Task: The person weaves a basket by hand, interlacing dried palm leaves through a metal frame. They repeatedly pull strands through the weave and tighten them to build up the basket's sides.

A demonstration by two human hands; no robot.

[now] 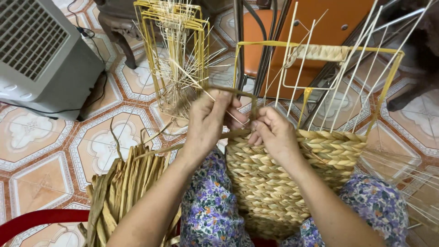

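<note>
Plainly, the half-woven basket of braided tan straw on a yellow wire frame [292, 174] rests across the person's lap, its pale upright stakes [292, 59] standing free above the finished rows; the left hand [208, 121] has fingers closed around a flat olive-brown dried leaf strand [228, 91] that arcs over to the frame, while the right hand [274, 132] pinches the same strand at the weaving edge, fingertips curled shut; I judge the strand light, pliable and prone to split if kinked, so best held near the working end; the frame looks stiff, the stakes springy and brittle; a bundle of dried leaf strips [119, 192] lies to the left, over the patterned tile floor [41, 151], near a grey box fan [41, 50].
</note>
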